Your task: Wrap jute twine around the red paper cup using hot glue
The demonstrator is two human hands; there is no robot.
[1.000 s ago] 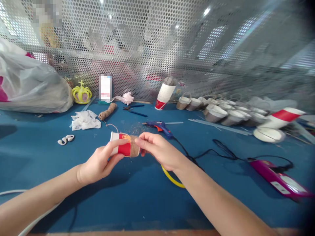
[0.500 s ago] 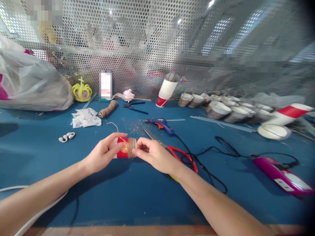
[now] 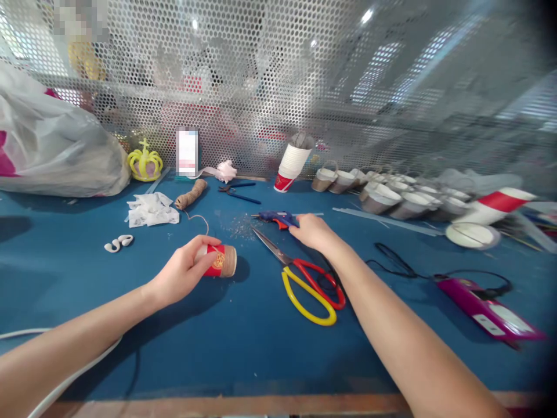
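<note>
My left hand [image 3: 187, 267] is closed around a red and white paper cup [image 3: 214, 264] lying on its side. Brown twine [image 3: 228, 261] is wrapped round the cup near its right end. From the cup a strand runs up to a bundle of twine [image 3: 190, 194]. My right hand [image 3: 314, 231] has its fingers on the handle of a blue glue gun [image 3: 278, 217], which lies on the table; the fingertips are partly hidden, and the grip looks closed. Just below lie large scissors [image 3: 285, 259] with one red and one yellow handle.
Pliers [image 3: 239, 193], white crumpled paper [image 3: 152, 210] and white earbuds [image 3: 118, 242] lie on the blue table. Stacked paper cups [image 3: 292, 165] lean by the mesh panel. Several twine-wrapped cups [image 3: 378, 198] stand at right, beyond a purple power strip [image 3: 489, 310] with a black cord.
My right hand has left the cup's twine-wrapped end and moved up and right to the glue gun's handle. The scissors are now uncovered. My left hand still holds the cup.
</note>
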